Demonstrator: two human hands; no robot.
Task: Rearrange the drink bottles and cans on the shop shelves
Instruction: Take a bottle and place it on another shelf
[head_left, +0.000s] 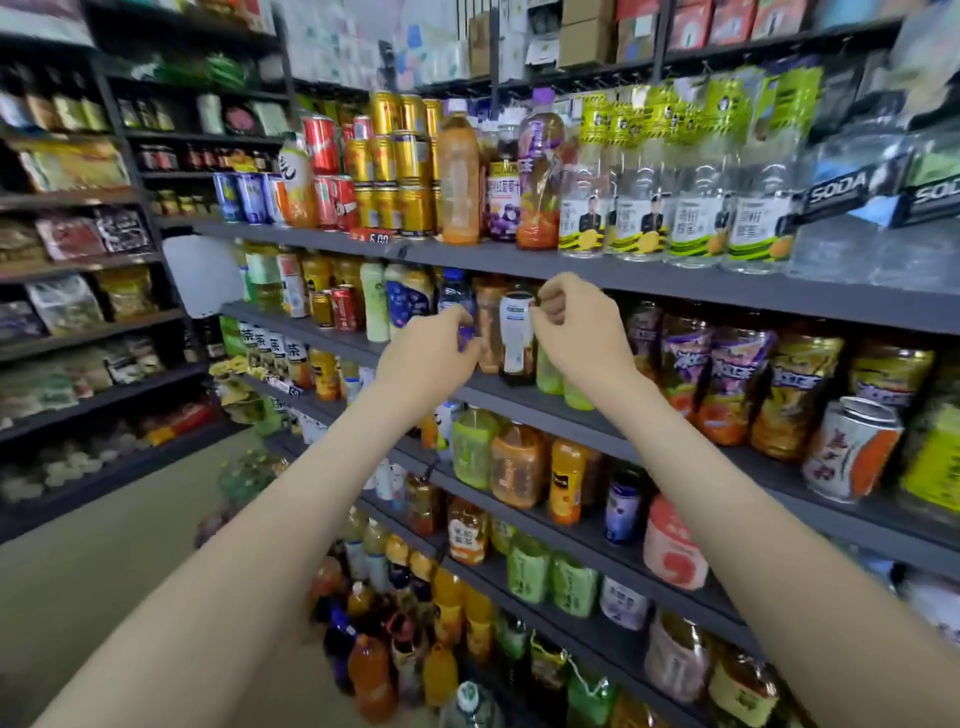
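Both my hands reach to the second shelf (519, 400). My left hand (431, 358) grips a blue-capped bottle with a purple label (456, 299) that stands among the bottles there. Just to its right are an orange bottle (488, 332) and a dark bottle with a white label (517, 332). My right hand (579, 325) has its fingers curled and pinches the right shoulder of that dark bottle. Green bottles (550, 374) stand partly hidden behind my right wrist.
The top shelf (519, 262) carries gold cans (400, 166), red cans (324, 150), an orange bottle (458, 182) and clear lemon-label bottles (644, 208). Purple and yellow tea bottles (737, 384) and a white can (852, 447) stand to the right. Lower shelves hold several more bottles. A snack rack (78, 260) is on the left.
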